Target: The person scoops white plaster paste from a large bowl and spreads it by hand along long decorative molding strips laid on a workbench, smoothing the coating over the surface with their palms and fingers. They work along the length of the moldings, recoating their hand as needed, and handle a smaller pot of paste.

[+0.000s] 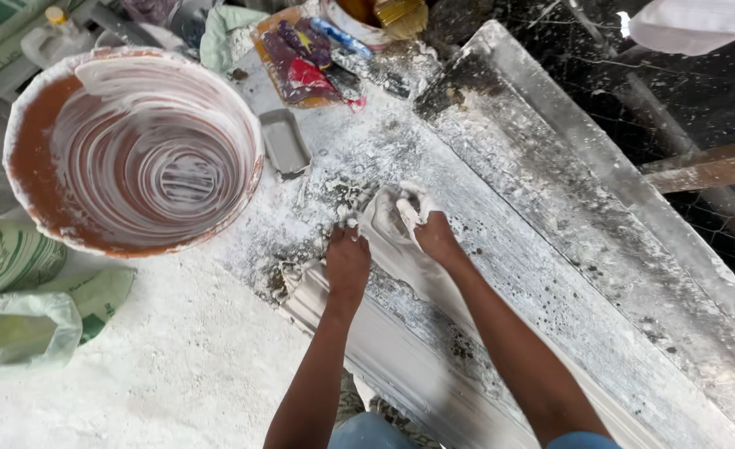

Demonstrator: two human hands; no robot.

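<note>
My left hand (347,259) presses its fingertips down on the upper end of a long white plaster moulding (384,349) that runs diagonally toward the bottom right. My right hand (430,229), smeared with white plaster, is closed on a wet white lump of plaster or cloth (388,214) at the same end of the moulding. Both hands nearly touch each other. The fingertips of the right hand are hidden in the white mass.
A large orange basin (18,175) coated with white plaster swirls stands at the upper left. A small grey tray (284,143) lies beside it. A long plaster-crusted slab (567,183) runs diagonally on the right. Green-printed sacks (18,283) lie at left, coloured wrappers (301,62) at top.
</note>
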